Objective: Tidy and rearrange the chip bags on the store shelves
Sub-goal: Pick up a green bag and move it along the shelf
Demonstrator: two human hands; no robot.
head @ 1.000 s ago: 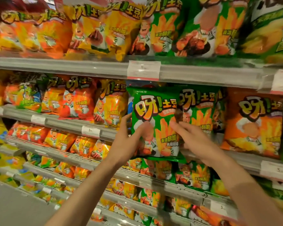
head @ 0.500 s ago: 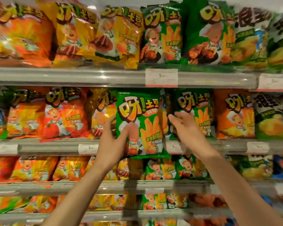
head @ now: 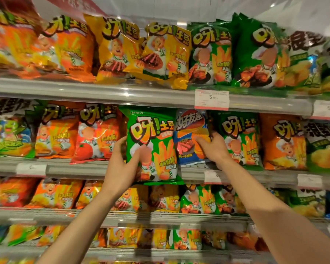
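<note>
My left hand point(head: 123, 164) holds a green chip bag point(head: 152, 141) by its left edge, in front of the second shelf's rail point(head: 80, 168). The bag hangs upright, with its bottom below the shelf edge. To its right a blue chip bag point(head: 187, 134) stands on the shelf. My right hand point(head: 213, 147) lies against the blue bag's right side, fingers curled at the edge of a second green bag point(head: 238, 138). Whether it grips either bag I cannot tell for sure.
Orange and red bags point(head: 95, 132) fill the second shelf to the left, and an orange bag point(head: 283, 141) sits to the right. The top shelf carries yellow bags point(head: 166, 54) and green bags point(head: 255, 52). A price tag point(head: 211, 100) hangs on its rail. Lower shelves are packed with bags.
The view has swung to face the shelves head-on. My right hand left the held green bag and reached to the shelf, where a blue bag now shows. My left hand still holds the green bag.
</note>
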